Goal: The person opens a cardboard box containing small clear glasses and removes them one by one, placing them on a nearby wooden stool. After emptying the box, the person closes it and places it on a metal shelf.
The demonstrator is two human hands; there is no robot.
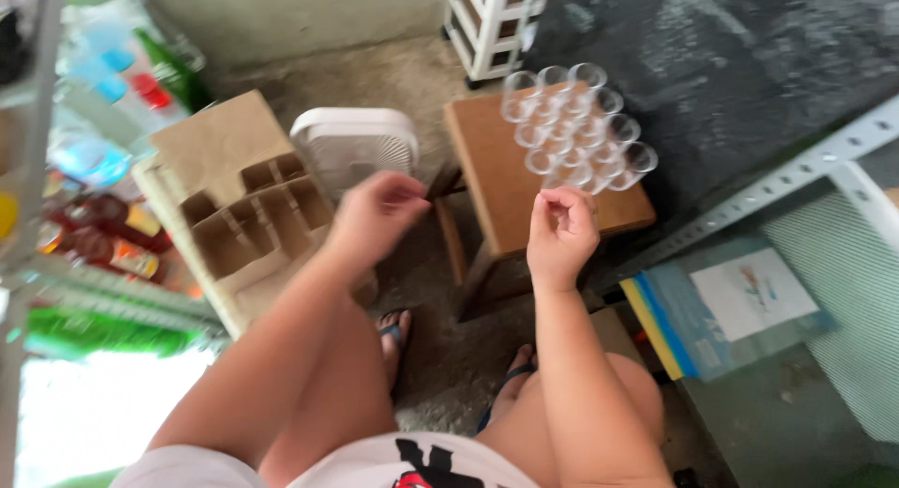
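Note:
My right hand (562,233) pinches the lower edge of a clear plastic tray (576,127) with many round cups and holds it up over a brown wooden stool (496,184). To the left, my left hand (375,216) hovers with its fingers loosely curled, touching nothing I can make out. It is nearest to a cardboard box with dividers (248,216). My bare knees and sandalled feet show below, on the concrete floor.
A white fan (356,146) lies on the floor behind the cardboard box. Bottles (103,235) fill a shelf at left. A white rack (492,20) stands at the back. At right are a metal shelf rail (796,174) and a blue-and-yellow folder (721,305).

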